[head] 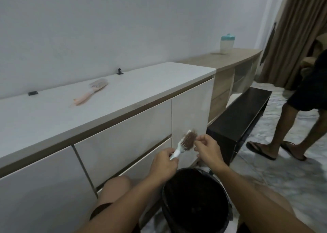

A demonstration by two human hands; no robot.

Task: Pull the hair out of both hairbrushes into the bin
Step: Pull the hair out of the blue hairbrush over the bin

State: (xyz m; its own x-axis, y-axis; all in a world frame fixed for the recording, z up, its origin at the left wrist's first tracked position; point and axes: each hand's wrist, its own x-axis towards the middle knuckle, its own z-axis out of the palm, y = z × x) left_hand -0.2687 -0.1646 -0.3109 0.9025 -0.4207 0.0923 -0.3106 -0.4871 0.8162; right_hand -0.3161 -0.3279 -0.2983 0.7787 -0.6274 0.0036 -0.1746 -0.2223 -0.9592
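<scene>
My left hand (pixel 164 163) grips the handle of a white hairbrush (pixel 185 143) whose bristles are matted with brown hair. Its head points up and right, in front of the cabinet doors. My right hand (pixel 207 148) pinches the brown hair at the brush head's right edge. Below both hands, between my knees, stands a bin (pixel 196 199) lined with a black bag, its mouth open upward. A second hairbrush (pixel 90 91), pink-handled with pale bristles, lies on the white cabinet top (pixel 141 89), far from both hands.
A low black bench (pixel 240 116) stands to the right of the cabinet. Another person (pixel 304 98) in flip-flops stands on the marble floor at the right. A cup with a teal lid (pixel 227 43) sits on the wooden counter behind. Two small black clips rest by the wall.
</scene>
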